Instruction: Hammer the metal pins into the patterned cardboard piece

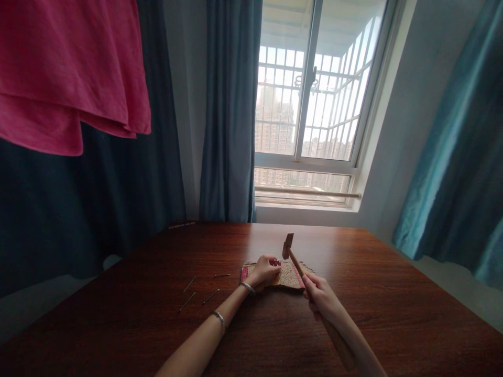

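Right grip clamped round the hammer, forearm slanting inward, I hold it tilted, head uppermost. My left grip curls over the dotted board on the worktop; whether it pinches anything, I cannot tell.

Watching remotely through this head view, I can read no text, label, brand, number or sign; the flat tan, pink-edged, dark-speckled piece at lower centre (only dots to me) shows no legible lettering.
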A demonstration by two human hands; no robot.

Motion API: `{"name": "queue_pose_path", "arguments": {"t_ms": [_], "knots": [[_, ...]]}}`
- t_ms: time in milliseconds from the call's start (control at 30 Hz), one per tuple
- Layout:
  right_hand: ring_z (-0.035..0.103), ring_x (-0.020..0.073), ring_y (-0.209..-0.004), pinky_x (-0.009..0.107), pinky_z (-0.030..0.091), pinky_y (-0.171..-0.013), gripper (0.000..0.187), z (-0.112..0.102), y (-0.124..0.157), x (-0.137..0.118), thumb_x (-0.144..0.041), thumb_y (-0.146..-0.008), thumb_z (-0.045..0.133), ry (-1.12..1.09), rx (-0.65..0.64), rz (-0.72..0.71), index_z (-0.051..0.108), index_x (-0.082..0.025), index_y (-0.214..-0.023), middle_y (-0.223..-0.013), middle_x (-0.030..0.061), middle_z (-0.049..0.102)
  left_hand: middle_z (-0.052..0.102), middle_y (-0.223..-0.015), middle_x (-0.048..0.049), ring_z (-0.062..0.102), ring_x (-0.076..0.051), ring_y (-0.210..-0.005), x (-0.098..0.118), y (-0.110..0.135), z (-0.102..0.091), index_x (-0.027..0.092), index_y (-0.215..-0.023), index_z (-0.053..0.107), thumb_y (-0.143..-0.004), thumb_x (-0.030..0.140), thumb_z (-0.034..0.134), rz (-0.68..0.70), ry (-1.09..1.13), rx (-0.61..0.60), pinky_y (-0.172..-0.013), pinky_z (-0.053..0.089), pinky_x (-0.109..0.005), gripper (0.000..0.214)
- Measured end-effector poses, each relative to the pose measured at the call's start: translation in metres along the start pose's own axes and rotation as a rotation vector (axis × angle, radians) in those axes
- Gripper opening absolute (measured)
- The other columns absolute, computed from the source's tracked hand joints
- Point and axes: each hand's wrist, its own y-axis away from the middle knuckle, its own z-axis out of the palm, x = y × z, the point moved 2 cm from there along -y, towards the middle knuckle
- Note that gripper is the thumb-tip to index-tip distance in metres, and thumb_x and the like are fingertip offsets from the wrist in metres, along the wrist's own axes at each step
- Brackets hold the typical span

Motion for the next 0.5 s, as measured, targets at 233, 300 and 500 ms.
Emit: {"name": "queue_pose_path", "arguments": {"t_ms": [233, 300, 500], "knots": [[0.030, 0.0039, -0.027, 0.017, 0.025, -0.024, 0.044, 0.0038, 0.0004, -0.0038, -0.061, -0.077, 0.043, 0.042, 0.001, -0.022, 0.049, -0.019, -0.087, -0.053, -0.0082, 0.039, 0.069, -0.075, -0.0051, 0.059, -0.016, -0.069, -0.0037, -0.0019, 0.0033, 0.010, -0.080, 0.070, -0.069, 0.033, 0.057, 0.016, 0.004, 0.015, -0.061, 0.041, -0.022, 0.028], [0.031, 0.0037, -0.028, 0.017, 0.024, -0.023, 0.042, 0.0053, 0.0010, -0.0059, -0.061, -0.076, 0.044, 0.058, 0.005, -0.019, 0.047, -0.020, -0.082, -0.053, -0.0079, 0.039, 0.068, -0.074, -0.0043, 0.058, -0.016, -0.069, -0.0027, -0.0016, 0.0030, 0.010, -0.079, 0.070, -0.069, 0.034, 0.057, 0.012, -0.009, 0.011, -0.061, 0.040, -0.022, 0.029], [0.031, 0.0039, -0.027, 0.017, 0.025, -0.023, 0.043, 0.0057, 0.0011, -0.0075, -0.062, -0.077, 0.042, 0.066, -0.002, -0.033, 0.047, -0.020, -0.086, -0.054, -0.0082, 0.039, 0.065, -0.069, -0.0027, 0.055, -0.015, -0.067, 0.0010, -0.0006, 0.0025, 0.009, -0.075, 0.069, -0.068, 0.033, 0.056, -0.010, -0.037, -0.017, -0.059, 0.037, -0.021, 0.028]]}}
